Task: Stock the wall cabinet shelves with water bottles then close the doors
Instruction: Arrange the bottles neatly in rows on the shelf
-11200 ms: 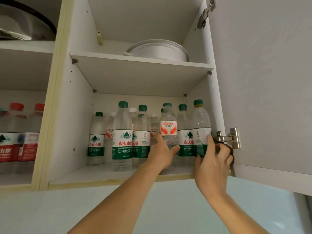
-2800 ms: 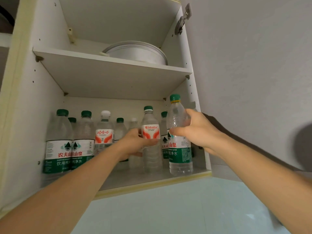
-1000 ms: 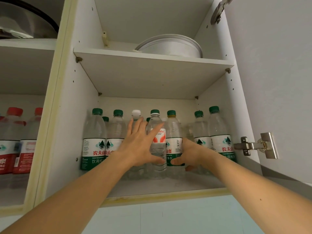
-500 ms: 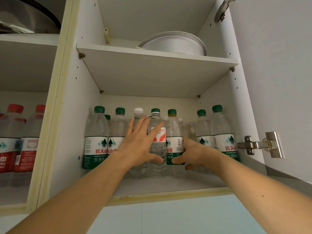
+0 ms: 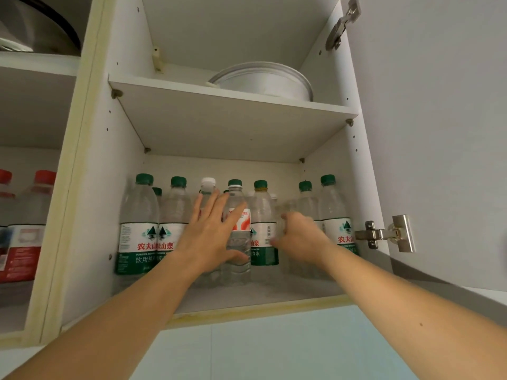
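Reaching into cabinet | left hand splayed flat on bottles | right hand blurred, grip unclear | seven caps visible

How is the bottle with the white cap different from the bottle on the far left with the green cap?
The white-cap bottle stands behind the left hand, which hides most of it; the far-left green-cap bottle stands clear, with its whole label showing. Their caps differ: one white, one green. The white-cap bottle stands near the middle of the row, the green-cap one by the cabinet's left wall. Both are clear, upright and on the same lower shelf.
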Demonstrator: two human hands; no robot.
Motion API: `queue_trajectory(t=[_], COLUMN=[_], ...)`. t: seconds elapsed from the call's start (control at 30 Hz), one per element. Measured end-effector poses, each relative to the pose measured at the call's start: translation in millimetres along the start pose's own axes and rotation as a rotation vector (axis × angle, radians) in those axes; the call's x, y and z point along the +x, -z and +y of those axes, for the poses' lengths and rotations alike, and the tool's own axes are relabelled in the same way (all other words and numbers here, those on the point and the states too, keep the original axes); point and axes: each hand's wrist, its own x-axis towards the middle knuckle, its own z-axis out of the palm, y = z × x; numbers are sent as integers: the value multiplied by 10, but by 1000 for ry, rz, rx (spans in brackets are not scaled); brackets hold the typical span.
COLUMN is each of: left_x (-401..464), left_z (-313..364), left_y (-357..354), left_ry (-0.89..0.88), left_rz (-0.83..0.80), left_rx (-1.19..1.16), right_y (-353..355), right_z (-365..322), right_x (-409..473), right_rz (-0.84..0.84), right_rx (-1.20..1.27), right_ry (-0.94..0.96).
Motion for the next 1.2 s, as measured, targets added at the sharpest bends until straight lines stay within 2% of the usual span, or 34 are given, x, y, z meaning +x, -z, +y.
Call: queue_trajectory(t=[0.07,0.17,0.27,0.37,0.57,0.73,0.83,1.0,1.1,1.2], left_x=[-1,62,208,472,1002,1244,1298,1277,1232,1235], left_z=[67,298,615,881,1133,1250,1258,1245,1284,1289], left_y=[105,323,522,624,438,167,55,9,34,59], left_ry=[-6,-18,-113,-95,307,449,517,600,553,501], left_rz=[83,289,389,282,-62,-289,-342,-419,-456,-429], left_rx=[-103,-272,-338,-470,-924,-1100,-1242,-1733,-1773,-1691], right_y=[260,716,1047,1117,1020,975,953,960,999,1030], right_z=[-35,-24,78,178,280,274,337,426,410,394], right_x=[-61,-123,-116,-101,50,144,165,174,169,173], right_rz=[189,449,478,388,238,223,233,276,239,184], right_rx=[-120,-226,-278,-284,-231,-256,-340,-327,-320,-344], right_ry=[60,130,80,37,-69,-83,-71,-40,-41,-49])
